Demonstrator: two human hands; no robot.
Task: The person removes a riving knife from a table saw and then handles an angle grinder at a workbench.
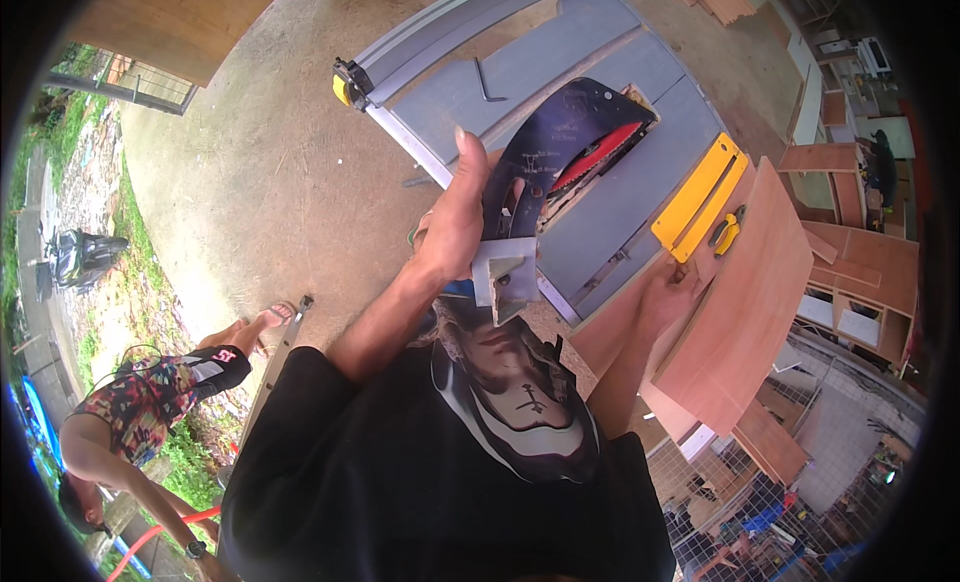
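My left hand (452,232) is closed around the near end of a black curved riving knife (545,132), thumb pointing up. A pale metal bracket (508,267) is beside that hand, close to my chest. Behind the riving knife, a red saw blade (610,152) shows in the open slot of a grey table saw (600,242). At the saw's right side, my right hand (668,300) has its fingers closed at the near end of a yellow slotted throat plate (700,197). Part of its grip is hidden. Yellow-and-black pliers (727,232) lie just right of the plate.
A bent hex key (487,82) lies on the saw table, near the long fence rail (430,32). A reddish wooden board (740,312) is at my right. Wooden cabinets (860,272) stand farther right. At lower left another person (150,402) bends over near a red hose (150,537).
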